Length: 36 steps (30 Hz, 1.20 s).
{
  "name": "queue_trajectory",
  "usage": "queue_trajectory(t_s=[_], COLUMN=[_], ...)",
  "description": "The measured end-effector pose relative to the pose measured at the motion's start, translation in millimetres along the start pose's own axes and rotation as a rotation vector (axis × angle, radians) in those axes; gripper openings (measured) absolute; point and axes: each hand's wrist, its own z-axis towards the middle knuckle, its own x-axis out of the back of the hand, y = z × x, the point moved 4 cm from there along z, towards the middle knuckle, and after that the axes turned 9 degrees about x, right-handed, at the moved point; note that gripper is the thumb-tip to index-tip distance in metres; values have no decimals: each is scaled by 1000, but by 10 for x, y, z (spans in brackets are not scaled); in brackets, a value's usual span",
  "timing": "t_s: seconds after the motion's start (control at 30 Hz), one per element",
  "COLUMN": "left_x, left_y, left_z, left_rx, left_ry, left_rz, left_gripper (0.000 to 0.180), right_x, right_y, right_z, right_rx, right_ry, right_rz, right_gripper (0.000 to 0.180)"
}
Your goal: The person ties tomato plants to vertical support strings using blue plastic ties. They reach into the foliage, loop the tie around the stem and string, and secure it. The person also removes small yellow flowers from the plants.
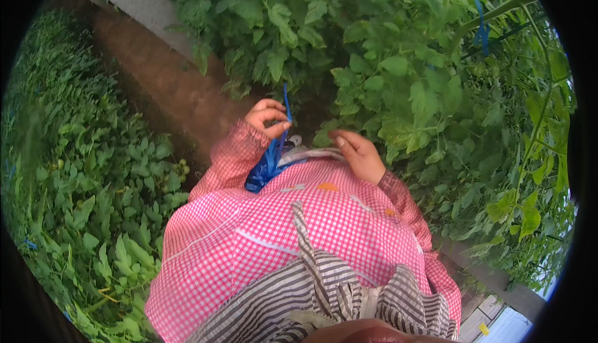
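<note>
My left hand [266, 117] is raised in front of my chest and pinches a thin blue strip [286, 103] that sticks up past my fingers. The strip leads down into a bundle of blue ties [265, 168] hanging at the front of my pink checked smock [311, 218]. My right hand [358, 155] sits just right of it, fingers loosely curled, palm turned toward me, touching the edge of the smock's pocket. It holds nothing that I can see. Both hands are close to the leafy tomato plants [386, 75] ahead.
A bare soil path [168, 81] runs from upper left toward my feet. Low green plants with small green fruits [180, 168] fill the left side. A green support pole with a blue tie [481, 28] crosses the upper right. A concrete edge [498, 281] lies lower right.
</note>
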Motion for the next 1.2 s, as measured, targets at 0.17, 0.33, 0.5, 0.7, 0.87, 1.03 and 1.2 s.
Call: queue_trajectory(t_s=[0.17,0.33,0.5,0.7,0.87,1.03,1.2], left_x=[-300,-491,-488,-195,-399,-907,-1361], left_y=[1118,1556,1944,2429,2769,3212,3655], left_z=[102,268,571,1174,1740,2318,2654], left_rx=[-331,-394,-573,-768,-700,-599,-751], left_ry=[-132,-265,-369,-289,-333,-358,-348], left_rz=[-81,-36,26,9,-140,-98,-43], left_gripper=[17,16,20,16,15,27,34], right_x=[-81,274,714,1621,2146,2549,2869], right_y=[-732,-1081,-1309,-1655,-2242,-2719,-2915], right_z=[191,25,-344,-1445,-1917,-1745,-1252], right_rx=[37,256,462,147,296,343,340], right_ry=[71,428,682,1150,1243,1243,1300], right_rz=[368,321,700,200,-232,-339,-422], right_gripper=[35,27,16,14,14,18,23])
